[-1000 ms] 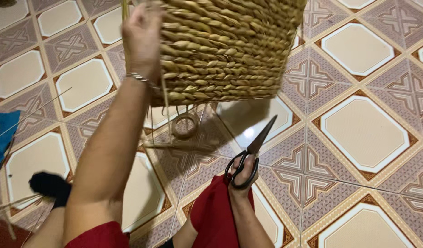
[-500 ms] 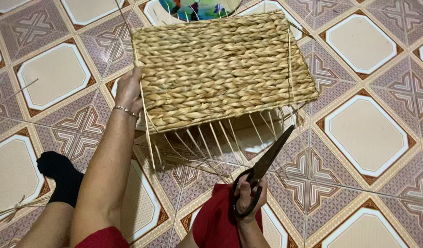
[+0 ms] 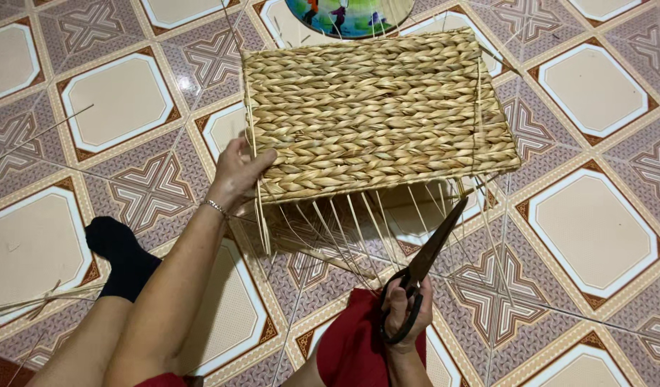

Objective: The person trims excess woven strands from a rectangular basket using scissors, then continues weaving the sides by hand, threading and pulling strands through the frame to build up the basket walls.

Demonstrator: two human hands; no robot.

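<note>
A woven straw basket of braided tan fibre is held up over the tiled floor, with several thin loose stakes sticking out of its lower edge. My left hand grips the basket's lower left corner; a thin bracelet circles the wrist. My right hand holds black scissors by the handles, blades closed and pointing up-right toward the stakes at the basket's right lower edge.
Patterned floor tiles lie all around. My foot in a black sock rests at the left, and red clothing shows below. A colourful round object sits behind the basket. Loose straw strands lie at far left.
The basket has come down and away from the camera, so its whole side shows. The scissors have stayed low right, tips nearer the protruding stakes.
</note>
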